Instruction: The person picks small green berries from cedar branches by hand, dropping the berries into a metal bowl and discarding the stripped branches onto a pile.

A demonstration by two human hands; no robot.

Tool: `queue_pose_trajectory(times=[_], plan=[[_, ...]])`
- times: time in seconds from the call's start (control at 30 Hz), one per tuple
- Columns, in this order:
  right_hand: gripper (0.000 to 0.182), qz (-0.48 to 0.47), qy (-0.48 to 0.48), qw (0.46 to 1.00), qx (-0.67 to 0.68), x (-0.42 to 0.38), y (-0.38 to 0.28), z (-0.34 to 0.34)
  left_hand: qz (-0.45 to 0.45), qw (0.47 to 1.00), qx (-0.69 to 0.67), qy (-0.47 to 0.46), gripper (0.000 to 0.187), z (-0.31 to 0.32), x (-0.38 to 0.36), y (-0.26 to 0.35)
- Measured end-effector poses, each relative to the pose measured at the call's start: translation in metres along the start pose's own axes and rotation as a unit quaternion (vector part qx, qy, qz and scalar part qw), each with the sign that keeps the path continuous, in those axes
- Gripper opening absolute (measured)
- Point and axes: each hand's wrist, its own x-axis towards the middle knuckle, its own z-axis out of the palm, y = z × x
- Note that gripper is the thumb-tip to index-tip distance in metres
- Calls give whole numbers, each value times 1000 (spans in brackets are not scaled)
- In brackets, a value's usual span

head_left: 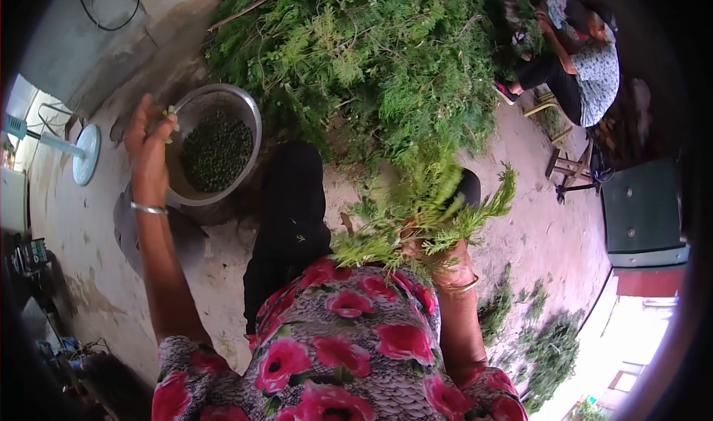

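Note:
My left hand [151, 153], with a silver bangle at the wrist, is raised at the left rim of a metal basin [252, 105]. Its thumb and fingers pinch a small pale-green bit of plant [171, 118]. Inside the basin lie many small round green cones or berries [217, 153]. Over my lap, my right hand [445, 263] grips a leafy evergreen branch [420, 205], whose feathery foliage is partly blurred and hides most of the fingers. Directly ahead rises a large heap of evergreen branches [371, 57].
At the upper right a person [594, 79] sits low, handling greenery. Behind them stands a small folding stool [575, 170] near a dark green box [642, 209]. Loose sprigs [549, 354] lie on the floor at lower right. A pale-blue round fan base [87, 153] stands at left.

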Motion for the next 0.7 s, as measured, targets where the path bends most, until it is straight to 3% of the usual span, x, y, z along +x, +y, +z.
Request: queue_pose_trajectory(times=[0.07,0.1,0.17,0.23,0.27,0.3,0.37,0.4,0.43,0.47,0.5,0.57,0.6,0.63,0.7], plan=[[23,-15,-21,998,-58,-3,-4,15,140,957,248,54,41,-4,7,8],[23,-27,-41,992,-118,-3,-4,18,208,904,364,81,42,-6,9,12],[20,-67,-68,985,-147,0,4,14,323,743,572,129,44,-5,7,18],[18,-108,-76,967,-220,1,6,17,169,928,331,12,37,17,-28,14],[19,-70,-73,979,-177,-1,1,26,52,965,237,-98,32,37,-51,23],[19,-65,-77,979,-179,0,2,24,-66,968,133,-202,27,57,-74,32],[33,-58,-82,941,-323,3,3,16,-172,924,65,-336,22,82,-108,28],[33,-57,-83,940,-325,5,4,15,-212,899,25,-382,22,88,-121,27],[28,-46,-103,963,-243,6,5,15,-250,869,-16,-427,23,91,-130,26],[23,-35,-121,979,-158,7,6,15,-250,869,-18,-427,23,94,-133,26],[23,-36,-119,980,-158,8,7,14,-257,850,-46,-457,24,96,-136,26],[20,44,-78,993,-70,10,10,13,-262,830,-71,-487,25,100,-138,25],[22,-10,-59,987,-150,7,13,14,-210,827,-57,-518,26,101,-138,22],[22,-11,-58,987,-149,5,14,18,-157,821,-43,-548,28,103,-139,20],[22,12,53,994,-95,0,12,27,-148,820,2,-553,29,106,-138,26]])
